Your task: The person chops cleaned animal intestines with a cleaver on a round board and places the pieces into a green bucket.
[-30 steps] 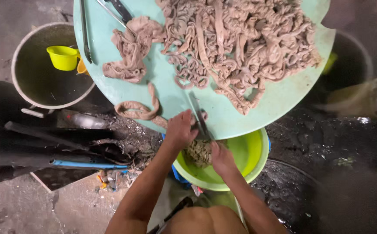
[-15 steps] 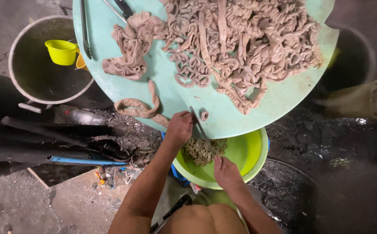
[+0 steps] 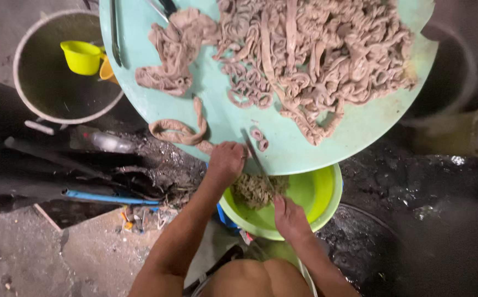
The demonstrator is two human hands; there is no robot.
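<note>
Knife (image 3: 256, 157) half hidden behind tray rim (image 3: 305, 162)

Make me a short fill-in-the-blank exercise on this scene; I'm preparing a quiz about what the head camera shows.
1. The pile of intestines lies on a round tray coloured pale ____.
2. The left hand rests at the tray's near edge, holding a ____.
3. The right hand is over a ____-coloured basin that holds cut pieces.
4. The small yellow cup sits inside a large ____.

Missing words: green; knife; lime green; pot
</note>
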